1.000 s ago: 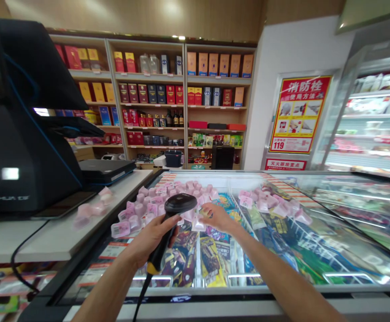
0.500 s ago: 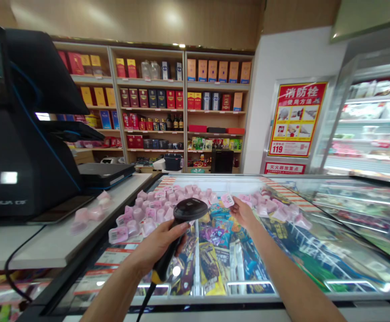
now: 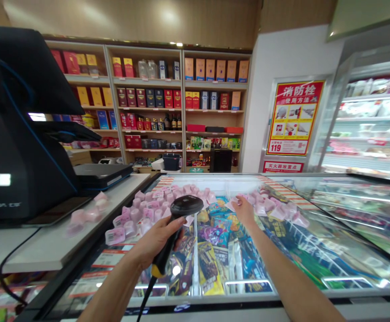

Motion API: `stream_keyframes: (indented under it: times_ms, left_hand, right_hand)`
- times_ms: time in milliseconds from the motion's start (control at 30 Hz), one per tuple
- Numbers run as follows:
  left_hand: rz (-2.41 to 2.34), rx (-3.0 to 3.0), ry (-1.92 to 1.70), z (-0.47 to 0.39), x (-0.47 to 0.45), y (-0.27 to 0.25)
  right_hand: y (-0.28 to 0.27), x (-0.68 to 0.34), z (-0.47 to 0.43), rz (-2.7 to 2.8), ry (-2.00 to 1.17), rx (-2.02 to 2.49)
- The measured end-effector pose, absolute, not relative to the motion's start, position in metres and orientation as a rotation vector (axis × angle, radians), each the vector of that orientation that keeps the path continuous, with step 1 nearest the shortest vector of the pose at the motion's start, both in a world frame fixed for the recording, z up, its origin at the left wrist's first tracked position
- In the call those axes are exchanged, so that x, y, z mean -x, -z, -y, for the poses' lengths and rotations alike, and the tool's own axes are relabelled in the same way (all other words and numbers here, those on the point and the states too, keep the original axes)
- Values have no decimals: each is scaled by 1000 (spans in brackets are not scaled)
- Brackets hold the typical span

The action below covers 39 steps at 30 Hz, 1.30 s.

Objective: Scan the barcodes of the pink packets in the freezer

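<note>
My left hand is wrapped round the handle of a black and yellow barcode scanner, its head pointing forward over the glass and its cable hanging down. In my right hand, a small pink cup is pinched between the fingertips; its far part is blurred and partly hidden. To the left, behind the scanner, lies a heap of similar pink cups, several with barcode labels showing. Another group of pink cups sits to the right of my right hand.
The cups lie on a glass-topped freezer with colourful ice cream packets inside. At left, a white counter bears a black till and a few pink cups. Shelves of boxed bottles stand behind.
My right hand has shifted slightly right and turned, so the cup's barcode label no longer faces me. My left hand still holds the scanner in nearly the same place.
</note>
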<state>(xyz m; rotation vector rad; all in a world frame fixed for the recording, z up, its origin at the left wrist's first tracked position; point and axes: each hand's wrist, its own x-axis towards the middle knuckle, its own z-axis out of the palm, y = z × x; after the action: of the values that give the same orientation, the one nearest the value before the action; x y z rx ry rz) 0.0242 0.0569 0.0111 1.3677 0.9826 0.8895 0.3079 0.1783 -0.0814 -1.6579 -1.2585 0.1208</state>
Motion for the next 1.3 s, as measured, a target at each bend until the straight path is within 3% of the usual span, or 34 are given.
stream_keyframes:
  times_ms: [200, 433, 633, 867, 1067, 1300]
  left_hand:
    - [-1039, -1331, -947, -59, -16, -10]
    - [-1095, -1348, -971, -63, -5, -5]
    - [-1074, -1380, -927, -66, 0, 0]
    - [-1061, -1383, -922, -58, 1, -5]
    - [-986, -1356, -885, -57, -9, -6]
    - [-972, -1400, -820, -49, -22, -12]
  right_hand:
    - [85, -325, -174, 1437, 256, 1952]
    - [77, -322, -174, 1368, 347, 1933]
    - [73, -249, -205, 1748, -122, 1561]
    - [83, -222, -219, 1861, -220, 1422]
    - [86, -252, -203, 1330, -559, 1408]
    - [77, -283, -187, 802, -1095, 991]
